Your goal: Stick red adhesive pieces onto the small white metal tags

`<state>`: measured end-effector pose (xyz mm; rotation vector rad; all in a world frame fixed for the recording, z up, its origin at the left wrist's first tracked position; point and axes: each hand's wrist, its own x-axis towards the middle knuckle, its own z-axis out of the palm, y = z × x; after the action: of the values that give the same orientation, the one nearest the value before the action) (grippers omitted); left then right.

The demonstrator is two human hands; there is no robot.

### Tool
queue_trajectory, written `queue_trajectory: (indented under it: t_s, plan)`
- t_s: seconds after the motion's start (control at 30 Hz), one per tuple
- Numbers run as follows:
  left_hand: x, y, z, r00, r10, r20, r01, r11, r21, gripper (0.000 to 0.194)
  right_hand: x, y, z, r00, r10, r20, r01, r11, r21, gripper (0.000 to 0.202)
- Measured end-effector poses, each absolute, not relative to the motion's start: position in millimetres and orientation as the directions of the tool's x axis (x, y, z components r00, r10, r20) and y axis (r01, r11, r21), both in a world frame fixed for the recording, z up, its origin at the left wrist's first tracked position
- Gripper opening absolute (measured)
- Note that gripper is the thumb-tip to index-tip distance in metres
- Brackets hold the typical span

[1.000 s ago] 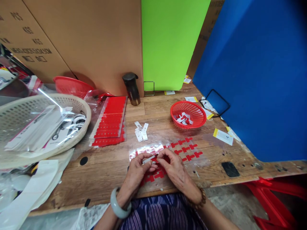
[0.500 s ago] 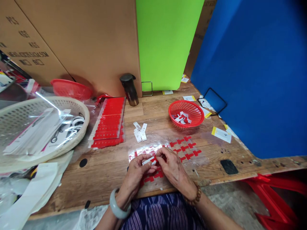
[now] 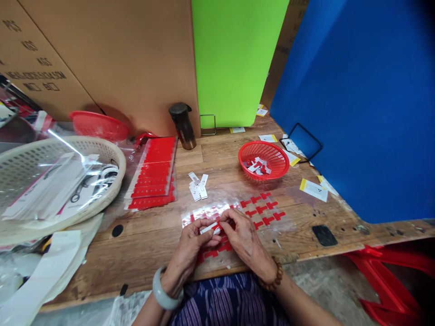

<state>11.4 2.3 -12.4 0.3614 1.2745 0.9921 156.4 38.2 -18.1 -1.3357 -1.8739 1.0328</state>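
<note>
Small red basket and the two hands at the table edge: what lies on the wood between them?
In the head view, a clear film sheet carrying red T-shaped stickers lies between the small red basket and the left hand and right hand.

This place looks like a small workshop for hand assembly or packing. A worn wooden surface (image 3: 238, 149) with drilled holes is closed in by big cardboard cartons (image 3: 102, 59) with printed weight marks and by green (image 3: 238, 59) and blue (image 3: 356, 104) divider boards. Plastic baskets (image 3: 260, 160) hold small parts, and stacks of red sticker sheets (image 3: 154, 174) lie in clear bags beside loose white strips (image 3: 199, 185).
</note>
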Motion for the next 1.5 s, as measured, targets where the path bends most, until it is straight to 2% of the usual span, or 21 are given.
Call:
queue_trajectory:
  t_s: [0.2, 0.33, 0.43, 0.57, 0.83, 1.07, 1.2, 1.27, 1.37, 1.43, 1.5]
  plan:
    - [10, 2, -13, -0.031, 0.765, -0.643, -0.423, 0.573, 0.702, 0.035, 153, 42, -29, -0.244, 0.970, -0.015, 0.360, 0.076, -0.930, 0.008]
    - [11, 1, -15, -0.054, 0.754, -0.654, -0.417, 0.578, 0.701, 0.030, 160, 49, -37, -0.152, 0.979, -0.136, 0.190, -0.106, -0.976, 0.039]
    - [11, 1, -15, -0.068, 0.753, -0.655, -0.426, 0.572, 0.701, 0.028, 168, 52, -35, -0.244, 0.954, -0.175, 0.149, -0.141, -0.979, 0.021]
    - [13, 1, -15, -0.040, 0.778, -0.627, -0.426, 0.554, 0.715, 0.030, 169, 46, -31, -0.445, 0.866, -0.228, 0.143, -0.182, -0.973, 0.025]
    - [16, -4, -9, 0.030, 0.814, -0.580, -0.350, 0.552, 0.757, 0.038, 164, 45, -35, -0.484, 0.816, -0.317, 0.056, -0.332, -0.941, 0.024]
    - [16, -1, -9, 0.035, 0.814, -0.579, -0.344, 0.554, 0.758, 0.041, 168, 50, -44, -0.570, 0.748, -0.342, -0.071, -0.459, -0.886, 0.033]
    - [15, 2, -20, -0.033, 0.825, -0.564, -0.437, 0.496, 0.751, 0.053, 180, 63, -41, -0.467, 0.810, -0.355, -0.178, -0.480, -0.859, 0.030]
    - [13, 4, -27, -0.092, 0.836, -0.541, -0.478, 0.439, 0.761, 0.054, 189, 77, -33, -0.329, 0.882, -0.337, -0.355, -0.447, -0.821, 0.025]
    - [11, 5, -37, -0.126, 0.836, -0.534, -0.520, 0.403, 0.753, 0.051, 199, 98, -19, -0.128, 0.955, -0.267, -0.585, -0.290, -0.758, 0.020]
    - [11, 5, -42, -0.118, 0.828, -0.549, -0.550, 0.405, 0.730, 0.052, 196, 108, -13, -0.116, 0.964, -0.238, -0.568, -0.261, -0.781, 0.025]
    - [12, 5, -45, -0.110, 0.823, -0.557, -0.575, 0.405, 0.711, 0.053, 182, 115, -12, -0.172, 0.965, -0.199, -0.353, -0.249, -0.902, 0.030]
